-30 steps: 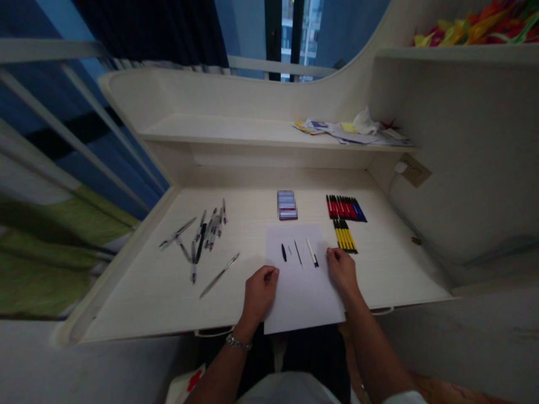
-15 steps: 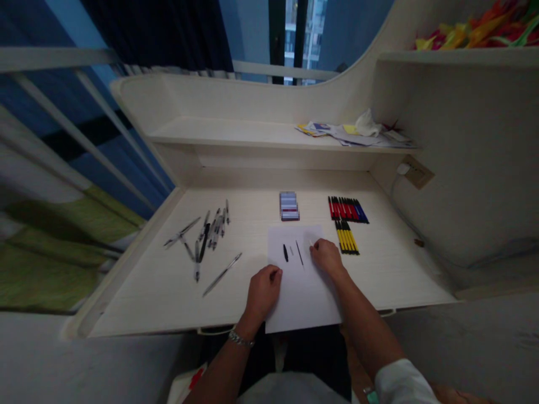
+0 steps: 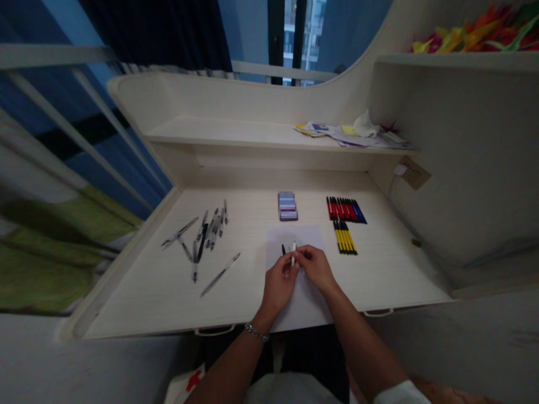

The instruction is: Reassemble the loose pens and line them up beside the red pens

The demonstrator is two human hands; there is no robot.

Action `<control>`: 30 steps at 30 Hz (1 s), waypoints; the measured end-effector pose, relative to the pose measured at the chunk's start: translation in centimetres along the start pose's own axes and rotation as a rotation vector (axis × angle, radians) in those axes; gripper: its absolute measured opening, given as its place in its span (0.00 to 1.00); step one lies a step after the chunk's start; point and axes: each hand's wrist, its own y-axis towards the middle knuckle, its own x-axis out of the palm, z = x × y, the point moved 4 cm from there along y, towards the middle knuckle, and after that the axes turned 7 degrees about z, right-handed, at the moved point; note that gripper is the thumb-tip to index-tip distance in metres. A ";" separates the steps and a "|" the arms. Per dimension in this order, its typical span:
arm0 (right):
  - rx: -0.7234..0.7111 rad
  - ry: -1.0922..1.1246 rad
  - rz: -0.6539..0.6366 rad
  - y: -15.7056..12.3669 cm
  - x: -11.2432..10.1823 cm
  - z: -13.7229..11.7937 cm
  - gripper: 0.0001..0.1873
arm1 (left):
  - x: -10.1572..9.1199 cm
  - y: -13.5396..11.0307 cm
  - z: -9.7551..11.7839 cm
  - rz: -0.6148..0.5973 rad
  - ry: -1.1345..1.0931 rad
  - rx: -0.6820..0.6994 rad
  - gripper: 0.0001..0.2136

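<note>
My left hand (image 3: pixel 278 283) and my right hand (image 3: pixel 315 268) meet over a white sheet of paper (image 3: pixel 300 237) on the desk. Both pinch a small white pen barrel (image 3: pixel 293 253) held upright between the fingertips. A small black pen part (image 3: pixel 283 248) lies on the sheet just left of the barrel. Other small parts on the paper are hidden by my hands.
Several grey and clear pens (image 3: pixel 205 233) lie scattered at the left of the desk (image 3: pixel 160 286). Rows of red and blue pens (image 3: pixel 345 209) and yellow pens (image 3: pixel 345 238) lie at the right. A small striped box (image 3: pixel 287 206) sits behind the paper. Papers (image 3: pixel 349 132) clutter the shelf.
My right hand picked the white barrel up off the paper and brought it toward the middle. My left hand left the paper's edge and joined it on the barrel.
</note>
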 end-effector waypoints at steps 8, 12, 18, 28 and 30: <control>-0.070 -0.471 0.093 2.6 -3.2 1.1 0.13 | -0.9 -0.2 -2.5 0.021 -0.187 -0.207 0.17; -0.056 -0.720 -0.067 3.5 -3.1 2.2 0.13 | -1.3 -0.2 -3.0 0.040 -0.209 -0.241 0.17; -0.065 -0.811 -0.144 3.4 -2.2 2.7 0.11 | -1.4 -0.5 -3.3 0.029 -0.208 -0.231 0.16; -0.037 -0.201 -0.046 2.4 -2.2 1.0 0.11 | -1.0 -0.9 -2.0 -0.044 -0.164 -0.188 0.18; -0.049 -0.156 -0.060 1.9 -2.1 -0.1 0.11 | -1.0 -1.0 -1.8 -0.055 -0.137 -0.177 0.18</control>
